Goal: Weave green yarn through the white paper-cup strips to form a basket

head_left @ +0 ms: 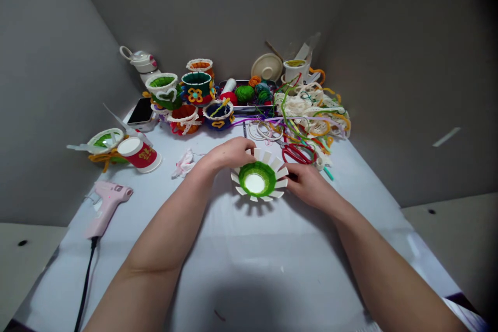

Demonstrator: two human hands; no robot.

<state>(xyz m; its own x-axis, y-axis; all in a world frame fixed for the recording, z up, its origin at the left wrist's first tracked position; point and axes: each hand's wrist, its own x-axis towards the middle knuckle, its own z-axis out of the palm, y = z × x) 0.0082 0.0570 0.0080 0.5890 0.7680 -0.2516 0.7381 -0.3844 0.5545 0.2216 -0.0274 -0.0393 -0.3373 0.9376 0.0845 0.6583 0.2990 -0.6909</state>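
A paper cup (pixel 266 174) with its wall cut into flared white strips faces up at me over the middle of the table. Green yarn is woven round its lower part, lighter near the white bottom. My left hand (pixel 235 152) is closed at the cup's far left edge, its fingertips by the strips. On the right side, my right hand (pixel 310 185) grips the cup, with thumb and forefinger at the strips and the other fingers partly hidden. Just beyond the right hand lie red-handled scissors (pixel 299 153).
A pink glue gun (pixel 107 206) with a black cord lies at left, near a red and white paper cup (pixel 140 155). Several yarn-woven baskets (pixel 196 85) stand at the back. A tray (pixel 249 109) holds yarn balls; a heap of lace and yarn (pixel 311 106) lies at right.
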